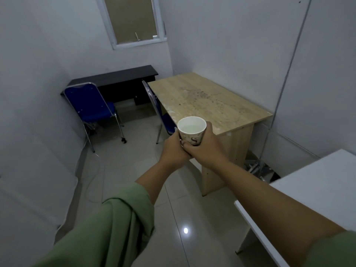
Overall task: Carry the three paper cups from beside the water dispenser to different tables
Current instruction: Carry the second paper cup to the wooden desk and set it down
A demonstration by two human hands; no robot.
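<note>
Paper cup [191,131] upright, clasped from both sides by left hand [174,149] and right hand [205,146], near wooden surface [208,101], blue chair [90,105] beyond

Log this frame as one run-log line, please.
phase: carrying | held: paper cup, upright, in left hand and right hand | ahead: wooden table | placed: not yet

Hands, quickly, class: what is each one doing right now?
Left hand: closed around the paper cup, gripping its lower side.
Right hand: closed around the same cup from the other side.
</note>
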